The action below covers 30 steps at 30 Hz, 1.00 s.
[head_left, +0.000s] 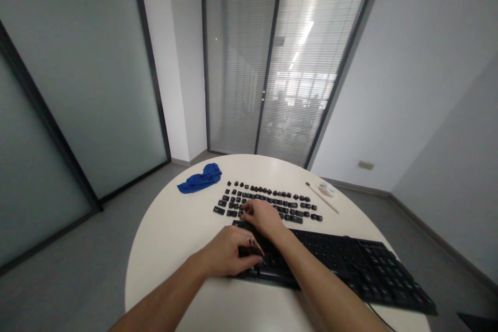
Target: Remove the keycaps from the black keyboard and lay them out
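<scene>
Now right fingers (249,207) reach among loose keycaps (280,202).

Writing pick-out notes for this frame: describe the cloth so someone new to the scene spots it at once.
Start at the round, pale table. Toward its far left edge, left of the rows of loose black keys, lies a crumpled cloth. It is the only blue thing on the table; the keys and keyboard are black.

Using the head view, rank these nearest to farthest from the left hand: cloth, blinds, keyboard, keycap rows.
1. Keyboard: under the left hand.
2. Keycap rows: beyond the keyboard.
3. Cloth: table's far left.
4. Blinds: beyond the table.
</scene>
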### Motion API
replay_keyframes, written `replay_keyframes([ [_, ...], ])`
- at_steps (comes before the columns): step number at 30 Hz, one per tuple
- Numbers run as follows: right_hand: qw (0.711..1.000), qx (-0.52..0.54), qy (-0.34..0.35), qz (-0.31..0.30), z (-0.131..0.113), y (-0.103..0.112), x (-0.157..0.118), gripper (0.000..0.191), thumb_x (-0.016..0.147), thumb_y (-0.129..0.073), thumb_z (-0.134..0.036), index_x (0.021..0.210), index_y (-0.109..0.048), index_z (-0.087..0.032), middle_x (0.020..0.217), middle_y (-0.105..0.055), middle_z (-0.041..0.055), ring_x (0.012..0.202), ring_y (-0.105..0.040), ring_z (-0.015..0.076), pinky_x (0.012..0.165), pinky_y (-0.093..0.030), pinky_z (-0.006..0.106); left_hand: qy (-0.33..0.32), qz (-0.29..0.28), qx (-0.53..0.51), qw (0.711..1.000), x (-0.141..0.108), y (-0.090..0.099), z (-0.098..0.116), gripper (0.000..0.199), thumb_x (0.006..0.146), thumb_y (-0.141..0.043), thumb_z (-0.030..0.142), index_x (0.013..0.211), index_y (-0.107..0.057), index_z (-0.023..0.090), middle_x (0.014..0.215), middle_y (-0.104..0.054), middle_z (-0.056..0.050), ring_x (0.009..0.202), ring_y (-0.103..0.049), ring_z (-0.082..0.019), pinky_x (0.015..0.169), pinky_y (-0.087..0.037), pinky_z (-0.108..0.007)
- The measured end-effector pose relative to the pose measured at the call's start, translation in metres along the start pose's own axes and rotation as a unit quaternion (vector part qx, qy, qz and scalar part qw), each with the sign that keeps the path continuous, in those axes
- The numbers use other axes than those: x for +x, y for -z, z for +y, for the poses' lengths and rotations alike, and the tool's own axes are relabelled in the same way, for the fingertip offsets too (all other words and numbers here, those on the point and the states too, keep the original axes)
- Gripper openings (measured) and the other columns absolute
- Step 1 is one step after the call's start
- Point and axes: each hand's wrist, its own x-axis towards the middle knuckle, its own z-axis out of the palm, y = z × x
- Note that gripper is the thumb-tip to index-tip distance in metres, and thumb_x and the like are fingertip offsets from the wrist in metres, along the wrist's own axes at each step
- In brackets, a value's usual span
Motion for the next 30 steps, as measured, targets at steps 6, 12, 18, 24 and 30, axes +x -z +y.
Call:
replay_keyframes([
  [6, 0.99, 0.068, 0.093, -0.083, 0.021, 0.041, -0.029, 0.023, 0.08, -0.069, -0.026, 0.102, -0.073, -0.023, 0.089, -0.074, 0.0012, 0.083, -0.067, 0.0177, 0.076, -0.047, 0.025, 0.046, -0.009, 0.038, 0.998, 0.0, -0.002, -0.003, 0.014, 0.088, -0.064, 0.026, 0.09, -0.075, 0.017, 0.082, -0.075, -0.004, 0.074, -0.068, -0.016, 0.071, -0.049, -0.024],
  [12, 0.977, 0.106, 0.117, -0.143, 0.062, 0.071, -0.079, 0.054, 0.064, -0.083, -0.044, 0.113, -0.07, -0.025, 0.121, -0.064, 0.0055, 0.113, -0.058, 0.0259, 0.101, -0.042, 0.038, 0.086, 0.01, 0.033, 0.996, 0.006, -0.01, -0.001, 0.016, 0.09, -0.064, 0.03, 0.092, -0.074, 0.018, 0.078, -0.072, -0.002, 0.067, -0.064, -0.015, 0.065, -0.046, -0.024],
  [18, 0.972, 0.103, 0.125, -0.171, 0.077, 0.065, -0.099, 0.068, 0.063, -0.082, -0.052, 0.124, -0.066, -0.028, 0.141, -0.048, 0.0077, 0.131, -0.04, 0.0301, 0.113, -0.029, 0.046, 0.113, 0.02, 0.01, 0.993, 0.011, -0.02, 0.0, 0.021, 0.091, -0.062, 0.03, 0.082, -0.073, 0.016, 0.079, -0.071, -0.003, 0.07, -0.063, -0.016, 0.069, -0.047, -0.026],
  [24, 0.969, 0.082, 0.141, -0.185, 0.07, 0.067, -0.096, 0.072, 0.062, -0.082, -0.054, 0.128, -0.064, -0.03, 0.138, -0.05, 0.0079, 0.129, -0.039, 0.0324, 0.112, -0.028, 0.049, 0.112, 0.032, 0.011, 0.993, 0.015, -0.023, 0.003, 0.017, 0.09, -0.061, 0.024, 0.078, -0.071, 0.015, 0.079, -0.07, -0.002, 0.073, -0.061, -0.016, 0.07, -0.045, -0.025],
  [30, 0.966, 0.106, 0.159, -0.174, 0.059, 0.05, -0.098, 0.067, 0.063, -0.082, -0.055, 0.125, -0.065, -0.034, 0.14, -0.047, 0.0057, 0.131, -0.036, 0.0311, 0.112, -0.026, 0.049, 0.152, 0.027, 0.028, 0.988, 0.015, -0.021, 0.007, 0.021, 0.091, -0.057, 0.027, 0.078, -0.068, 0.015, 0.073, -0.068, -0.001, 0.066, -0.058, -0.016, 0.062, -0.041, -0.024],
])
